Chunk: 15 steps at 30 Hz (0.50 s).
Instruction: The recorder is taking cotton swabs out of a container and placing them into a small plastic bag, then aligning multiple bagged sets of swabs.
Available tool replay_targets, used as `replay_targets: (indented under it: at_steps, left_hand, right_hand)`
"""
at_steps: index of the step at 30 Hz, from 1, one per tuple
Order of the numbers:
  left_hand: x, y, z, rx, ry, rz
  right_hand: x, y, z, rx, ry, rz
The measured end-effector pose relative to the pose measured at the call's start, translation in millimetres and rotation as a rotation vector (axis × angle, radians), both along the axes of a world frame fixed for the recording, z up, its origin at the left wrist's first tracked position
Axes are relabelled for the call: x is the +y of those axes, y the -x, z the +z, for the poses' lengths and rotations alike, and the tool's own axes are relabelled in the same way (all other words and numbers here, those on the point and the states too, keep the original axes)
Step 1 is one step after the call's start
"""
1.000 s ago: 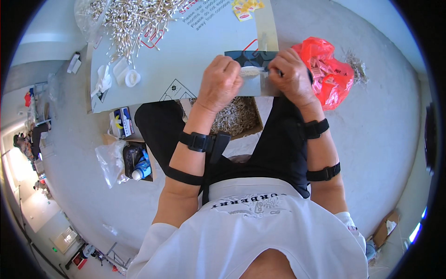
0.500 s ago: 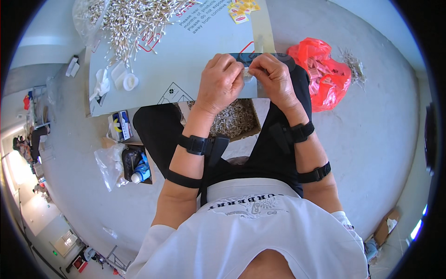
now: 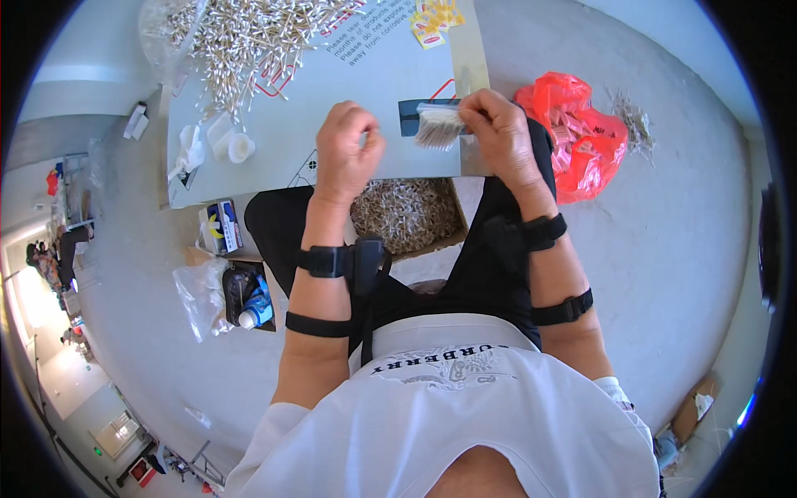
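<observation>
My right hand (image 3: 504, 137) pinches one corner of a small clear zip bag (image 3: 438, 126) packed with cotton swabs. The bag hangs tilted over the right part of the grey box-like work surface (image 3: 282, 137), its swabs lying side by side. Apart from it, to the left, my left hand (image 3: 349, 149) is raised with its fingers curled in and nothing visible in them. A large loose heap of cotton swabs (image 3: 241, 54) covers the far left of the surface. Below its near edge, between my legs, sits an open carton (image 3: 407, 217) full of more swabs.
A red plastic bag (image 3: 585, 158) of pink packs stands on the floor at right. Yellow packets (image 3: 433, 21) lie at the far edge. White plastic containers (image 3: 232, 143) sit on the surface's left. A carton with a blue-and-white bottle (image 3: 256, 309) is near my left leg.
My hands were together at the bag. My left hand has let go and moved left and down, while my right hand keeps the bag, which now shows fully.
</observation>
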<state>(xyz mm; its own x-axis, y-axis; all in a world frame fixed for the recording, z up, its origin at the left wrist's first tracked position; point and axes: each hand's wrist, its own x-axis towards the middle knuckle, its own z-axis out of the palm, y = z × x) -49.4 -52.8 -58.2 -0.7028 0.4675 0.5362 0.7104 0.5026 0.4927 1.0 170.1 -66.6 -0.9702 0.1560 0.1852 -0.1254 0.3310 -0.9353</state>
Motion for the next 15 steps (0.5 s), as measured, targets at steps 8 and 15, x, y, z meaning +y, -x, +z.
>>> replay_targets:
  at_steps: [8,15]
  left_hand:
    - [26,-32,32,-0.512,-0.433,-0.111]
    - [25,-63,52,-0.687,-0.799,-0.101]
  right_hand:
    - [-20,-16,42,-0.04,0.263,0.123]
    - [-34,-47,72,0.003,0.576,0.231]
